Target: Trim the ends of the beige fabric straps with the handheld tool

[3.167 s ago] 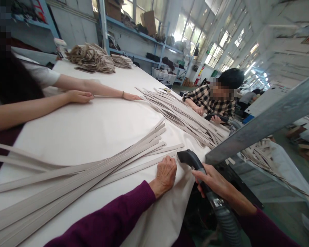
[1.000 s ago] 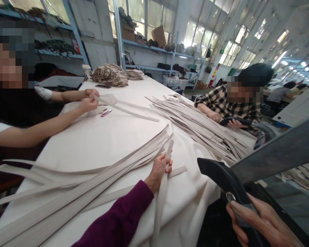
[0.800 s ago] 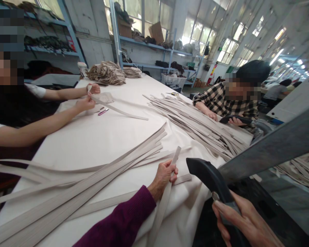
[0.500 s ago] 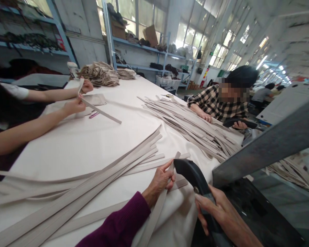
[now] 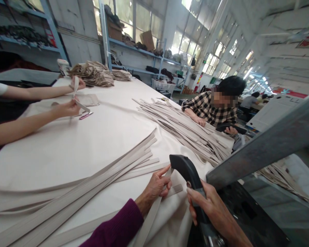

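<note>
My left hand (image 5: 158, 182) is closed, pinching a beige fabric strip (image 5: 149, 219) near its upper end. The strip's tail runs down toward me past the purple sleeve. My right hand (image 5: 208, 202) grips a black hand-held tool with a curved nose (image 5: 186, 167); its exact kind I cannot tell. The nose's tip stands at the strip's end, close to my left fingertips, and hides that end. Left of my hands, a loose bundle of similar beige strips (image 5: 92, 185) lies fanned across the white-covered table (image 5: 113, 127).
A metal bar (image 5: 262, 137) slants across the right side, above a bin with strips (image 5: 285, 178). A co-worker in a checked shirt (image 5: 208, 106) sits beyond a strip pile (image 5: 180, 127). At left, another person's hands (image 5: 73, 106) handle a strip near a pink-handled tool (image 5: 86, 116).
The strip's end, visible above my left fingers before, is now hidden at the tool's nose. The person at left has drawn their strip back. My view has shifted slightly right.
</note>
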`<action>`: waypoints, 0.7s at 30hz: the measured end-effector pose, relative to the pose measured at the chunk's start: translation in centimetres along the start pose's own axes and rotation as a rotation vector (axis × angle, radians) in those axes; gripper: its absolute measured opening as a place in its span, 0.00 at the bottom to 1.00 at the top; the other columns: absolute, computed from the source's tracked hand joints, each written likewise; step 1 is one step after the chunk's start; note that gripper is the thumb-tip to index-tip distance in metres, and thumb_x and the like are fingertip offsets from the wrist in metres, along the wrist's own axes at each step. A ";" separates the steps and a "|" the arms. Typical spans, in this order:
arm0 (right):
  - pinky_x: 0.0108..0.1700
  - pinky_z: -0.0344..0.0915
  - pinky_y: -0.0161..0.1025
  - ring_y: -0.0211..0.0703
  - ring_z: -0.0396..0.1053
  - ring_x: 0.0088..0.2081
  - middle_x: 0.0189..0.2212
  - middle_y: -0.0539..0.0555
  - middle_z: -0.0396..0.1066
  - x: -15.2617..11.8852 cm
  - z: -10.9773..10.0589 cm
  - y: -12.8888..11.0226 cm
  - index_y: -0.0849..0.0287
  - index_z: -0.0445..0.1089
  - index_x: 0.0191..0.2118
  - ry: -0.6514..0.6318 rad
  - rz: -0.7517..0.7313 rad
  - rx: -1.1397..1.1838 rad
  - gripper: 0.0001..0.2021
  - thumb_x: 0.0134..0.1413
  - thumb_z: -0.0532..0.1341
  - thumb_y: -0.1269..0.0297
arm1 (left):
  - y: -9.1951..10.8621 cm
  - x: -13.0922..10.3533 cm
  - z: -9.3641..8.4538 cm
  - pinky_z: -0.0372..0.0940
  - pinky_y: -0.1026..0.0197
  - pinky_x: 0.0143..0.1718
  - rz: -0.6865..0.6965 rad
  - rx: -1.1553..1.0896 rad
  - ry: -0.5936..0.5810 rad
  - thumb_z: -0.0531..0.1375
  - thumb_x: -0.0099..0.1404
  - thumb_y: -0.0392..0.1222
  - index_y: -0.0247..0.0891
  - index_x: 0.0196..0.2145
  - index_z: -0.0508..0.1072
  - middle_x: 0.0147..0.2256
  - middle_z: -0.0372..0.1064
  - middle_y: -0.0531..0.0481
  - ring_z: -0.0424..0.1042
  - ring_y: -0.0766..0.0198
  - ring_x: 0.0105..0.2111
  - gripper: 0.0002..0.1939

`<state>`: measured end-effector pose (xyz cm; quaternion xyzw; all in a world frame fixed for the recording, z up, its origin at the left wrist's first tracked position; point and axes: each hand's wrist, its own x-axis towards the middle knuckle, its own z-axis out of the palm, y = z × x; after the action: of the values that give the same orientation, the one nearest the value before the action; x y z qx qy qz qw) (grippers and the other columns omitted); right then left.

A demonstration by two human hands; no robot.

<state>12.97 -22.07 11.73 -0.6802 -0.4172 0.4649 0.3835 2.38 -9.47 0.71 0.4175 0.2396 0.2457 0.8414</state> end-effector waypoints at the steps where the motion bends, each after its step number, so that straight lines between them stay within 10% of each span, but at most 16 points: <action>1: 0.18 0.61 0.31 0.33 0.60 0.14 0.14 0.43 0.60 0.1 0.0 0.0 0.58 0.57 0.31 0.006 -0.007 0.003 0.12 0.54 0.53 0.54 | 0.0 0.0 -0.1 0.42 0.70 0.10 0.004 -0.010 0.000 0.56 0.53 0.37 0.38 0.62 0.43 0.16 0.59 0.60 0.48 0.76 0.08 0.41; 21: 0.21 0.61 0.33 0.36 0.62 0.16 0.13 0.45 0.62 1.0 -0.9 0.0 0.58 0.57 0.27 0.024 -0.008 -0.113 0.14 0.55 0.51 0.54 | 0.3 -0.3 -0.5 0.42 0.70 0.12 -0.004 -0.076 -0.087 0.57 0.53 0.37 0.38 0.59 0.51 0.17 0.57 0.60 0.46 0.78 0.09 0.36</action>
<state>14.02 -21.23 11.63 -0.7047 -0.4408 0.4309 0.3514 1.78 -9.17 0.71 0.3953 0.1942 0.2344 0.8667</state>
